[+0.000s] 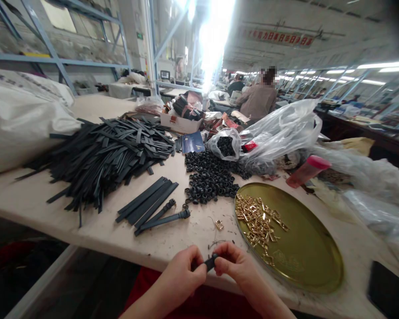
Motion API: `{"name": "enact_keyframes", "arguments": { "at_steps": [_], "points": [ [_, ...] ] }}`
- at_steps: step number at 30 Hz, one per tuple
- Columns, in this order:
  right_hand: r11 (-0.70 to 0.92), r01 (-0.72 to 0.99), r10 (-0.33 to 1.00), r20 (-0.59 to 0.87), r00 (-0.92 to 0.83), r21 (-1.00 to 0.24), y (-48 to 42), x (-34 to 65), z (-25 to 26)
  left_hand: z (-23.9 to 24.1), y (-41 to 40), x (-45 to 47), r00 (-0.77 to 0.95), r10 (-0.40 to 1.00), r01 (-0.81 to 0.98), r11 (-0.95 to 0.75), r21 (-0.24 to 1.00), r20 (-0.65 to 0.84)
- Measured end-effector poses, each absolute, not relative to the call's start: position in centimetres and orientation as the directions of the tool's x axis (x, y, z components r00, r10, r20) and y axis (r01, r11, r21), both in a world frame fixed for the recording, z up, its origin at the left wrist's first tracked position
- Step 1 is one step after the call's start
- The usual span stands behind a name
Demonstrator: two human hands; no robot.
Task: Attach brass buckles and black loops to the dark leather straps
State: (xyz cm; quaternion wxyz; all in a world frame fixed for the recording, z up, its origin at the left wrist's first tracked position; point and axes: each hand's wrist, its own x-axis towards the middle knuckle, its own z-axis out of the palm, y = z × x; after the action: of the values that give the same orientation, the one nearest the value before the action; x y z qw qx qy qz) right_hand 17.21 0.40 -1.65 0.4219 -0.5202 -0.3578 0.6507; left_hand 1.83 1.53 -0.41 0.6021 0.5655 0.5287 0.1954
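Note:
Close to the table's front edge, my left hand (186,271) and my right hand (234,262) are both closed on a short, dark strap (210,263). The left fingers pinch its near part and the right fingers its far end, where a small black loop seems to sit; the rest is hidden by my hands. Just beyond lies a single gold buckle (219,225). To the left are two black straps with fitted ends (166,219) and several flat black strips (149,199). A gold oval tray (312,248) with a heap of gold buckles (257,217) stands at my right.
A large pile of black strips (116,155) covers the left side. Many black loops (208,177) lie mid-table, by a clear plastic bag (282,128). A pink-lidded container (307,170) and a dark flat object (389,288) are at right. A person (259,97) sits farther back.

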Motion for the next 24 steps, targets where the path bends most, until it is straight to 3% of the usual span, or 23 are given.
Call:
{"name": "enact_keyframes", "arguments": {
  "at_steps": [5, 10, 14, 16, 18, 19, 21, 23, 24],
  "points": [
    [-0.446, -0.293, 0.893, -0.400, -0.204, -0.846, -1.0, 17.2, -1.8, 0.0, 0.3, 2.0, 0.404, 0.839, 0.290, 0.260, 0.921, -0.364],
    [-0.347, -0.293, 0.938, -0.339, -0.079, -0.891, -1.5, 16.8, -2.8, 0.3, -0.3, 1.1, 0.584, 0.676, 0.291, 0.342, 0.893, -0.449],
    [-0.386, -0.279, 0.919, -0.343, -0.192, -0.879, -1.1, 16.1, -4.5, -0.1, 0.2, 0.6, 0.504, 0.790, 0.208, 0.281, 0.937, -0.349],
    [-0.287, -0.084, 0.953, -0.276, -0.124, -0.954, 0.1, 16.8, -4.3, -0.6, 0.8, 0.4, 0.499, 0.813, 0.167, 0.251, 0.954, -0.301],
    [-0.099, 0.296, 0.995, -0.098, 0.019, -0.950, 1.9, 17.9, -3.7, -1.4, 1.7, 0.3, 0.480, 0.815, 0.162, 0.281, 0.946, -0.324],
    [-0.032, 0.503, 0.997, 0.009, 0.080, -0.863, 3.0, 18.5, -3.4, -1.9, 2.1, 0.3, 0.454, 0.820, 0.155, 0.313, 0.937, -0.349],
    [0.030, 0.834, 0.996, 0.091, 0.025, -0.552, 5.2, 19.2, -3.0, -2.7, 2.8, 0.6, 0.399, 0.827, 0.125, 0.379, 0.917, -0.396],
    [0.026, 0.947, 0.997, 0.075, -0.002, -0.321, 6.9, 19.3, -3.3, -3.3, 3.3, 1.1, 0.372, 0.817, 0.115, 0.431, 0.895, -0.441],
    [0.018, 0.962, 0.998, 0.062, -0.001, -0.273, 7.5, 19.3, -3.5, -3.4, 3.6, 1.2, 0.359, 0.808, 0.126, 0.455, 0.882, -0.468]
  ]
}}
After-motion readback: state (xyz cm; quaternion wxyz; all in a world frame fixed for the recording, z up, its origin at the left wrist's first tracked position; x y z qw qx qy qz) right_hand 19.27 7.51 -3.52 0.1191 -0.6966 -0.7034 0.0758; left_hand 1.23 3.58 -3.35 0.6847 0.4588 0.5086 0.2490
